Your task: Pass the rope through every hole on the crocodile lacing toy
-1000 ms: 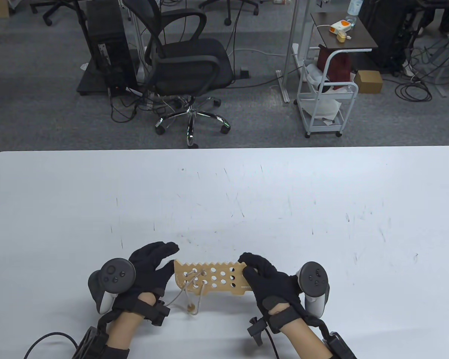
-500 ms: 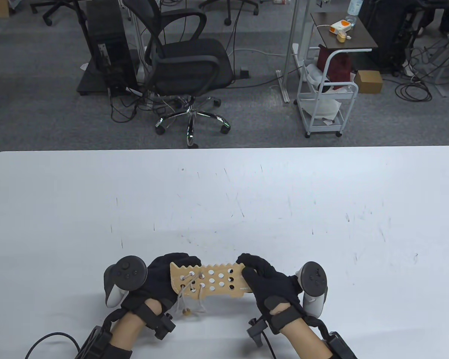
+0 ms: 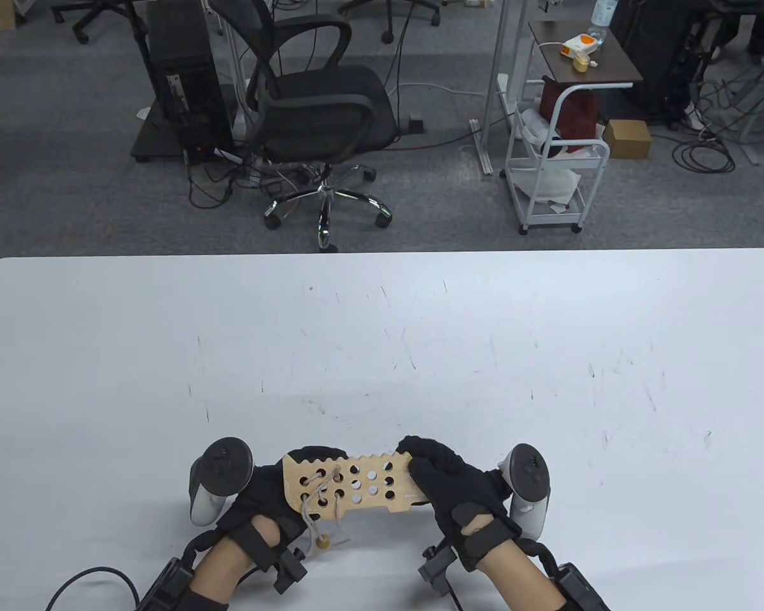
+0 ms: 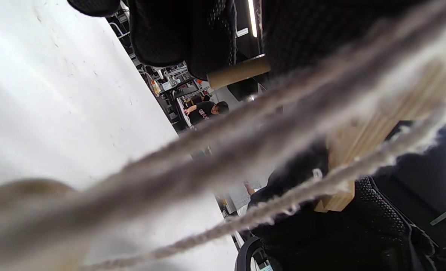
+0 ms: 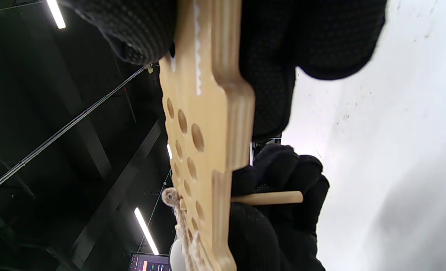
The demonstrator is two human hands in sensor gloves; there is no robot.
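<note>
While raised off the table point(image 3: 420, 331), crocodile board point(image 3: 350, 485) gripped at both ends: left hand point(image 3: 264, 503) pinching the wooden needle point(image 5: 268, 197), right hand point(image 3: 449, 477) clamped on board.

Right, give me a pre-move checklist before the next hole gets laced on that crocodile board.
1. Board held at both ends: ok. The right hand grips one end of the crocodile board and the left hand holds the other.
2. Wooden needle under control: ok. In the right wrist view the needle sticks out below the board between the left hand's fingers.
3. Rope already laced: ok. The rope crosses the holes at the left end.
4. Free holes: ok, several toward the right end.
5. Slack untangled: cannot tell. Loops and a bead hang below.
6. Board off the table: ok.
</note>
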